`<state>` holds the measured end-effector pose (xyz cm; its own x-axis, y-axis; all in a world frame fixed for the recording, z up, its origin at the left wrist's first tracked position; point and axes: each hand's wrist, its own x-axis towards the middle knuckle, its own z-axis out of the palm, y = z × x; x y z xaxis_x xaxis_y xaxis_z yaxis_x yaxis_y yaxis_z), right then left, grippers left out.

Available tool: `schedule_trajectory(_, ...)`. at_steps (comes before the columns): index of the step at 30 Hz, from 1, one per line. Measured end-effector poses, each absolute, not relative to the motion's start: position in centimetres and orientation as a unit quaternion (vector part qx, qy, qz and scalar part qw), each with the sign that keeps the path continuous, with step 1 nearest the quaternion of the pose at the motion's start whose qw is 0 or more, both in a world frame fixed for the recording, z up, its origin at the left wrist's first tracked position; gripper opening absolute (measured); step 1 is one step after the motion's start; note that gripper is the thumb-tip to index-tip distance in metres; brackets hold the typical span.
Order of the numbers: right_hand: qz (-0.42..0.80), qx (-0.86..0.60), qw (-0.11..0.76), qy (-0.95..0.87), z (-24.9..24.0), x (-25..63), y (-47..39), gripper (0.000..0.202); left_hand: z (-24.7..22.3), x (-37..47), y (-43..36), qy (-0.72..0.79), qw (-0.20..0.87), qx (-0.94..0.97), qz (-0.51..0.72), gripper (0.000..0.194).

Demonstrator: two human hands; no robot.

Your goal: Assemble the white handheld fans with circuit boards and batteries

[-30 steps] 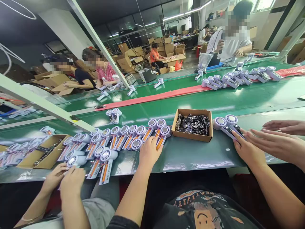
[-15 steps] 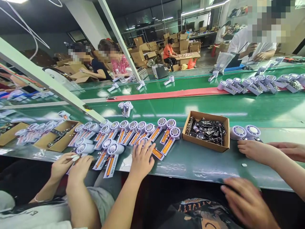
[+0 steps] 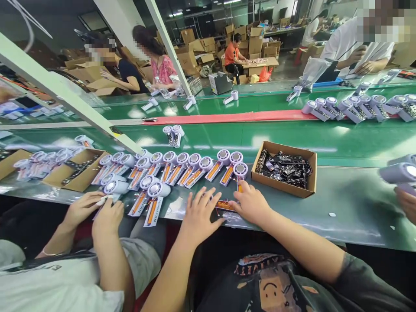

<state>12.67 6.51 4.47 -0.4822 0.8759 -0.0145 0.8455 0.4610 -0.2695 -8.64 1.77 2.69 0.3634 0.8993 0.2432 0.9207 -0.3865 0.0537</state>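
Note:
My left hand [image 3: 199, 214] is spread open, palm down, with its fingertips by one end of a handheld fan [image 3: 225, 205]. This fan's open handle shows an orange strip; its round head seems hidden behind my left fingers. At the handle's other end, my right hand [image 3: 251, 203] has its fingers closed on it, close to another fan [image 3: 240, 170] that stands just behind. Beyond my hands lie more lilac fans [image 3: 195, 161] in a row, their open handles showing orange strips and wires.
A cardboard box [image 3: 313, 175] of black circuit boards stands right of my hands. A co-worker's hands [image 3: 97, 208] work at the left; another person's hand [image 3: 406, 201] holds fans at the right edge. Behind runs a green conveyor [image 3: 221, 138] carrying fans. A slanted post [image 3: 81, 110] crosses the left.
My right hand has come from low at the right to the fan beside my left hand. That fan has shifted right. The co-worker at the right has moved two fans away rightward.

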Motion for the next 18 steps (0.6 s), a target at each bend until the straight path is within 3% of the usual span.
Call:
schedule_trajectory(4, 0.112, -0.428, 0.110, -0.890, 2.0, 19.0, 5.0, 0.022, 2.7, -10.2, 1.8, -0.513, 0.011, -0.845, -0.151, 0.042)
schedule_trajectory(10, 0.169, -0.367, 0.259, -0.877, 0.7, 25.5, 2.1, 0.035, 2.5, -4.4, 2.4, -0.400, -0.006, -0.896, -0.190, 0.038)
schedule_trajectory(15, 0.053, -0.420, 0.283, -0.861, 4.5, 28.3, 2.0, 0.031, 2.5, -0.2, 2.7, -0.387, 0.055, -0.892, -0.228, 0.039)
schedule_trajectory(18, -0.001, -0.526, 0.204, -0.825, 6.9, 29.7, 5.6, 0.039, 3.0, 0.8, 3.3, -0.398, 0.071, -0.893, -0.199, 0.040)
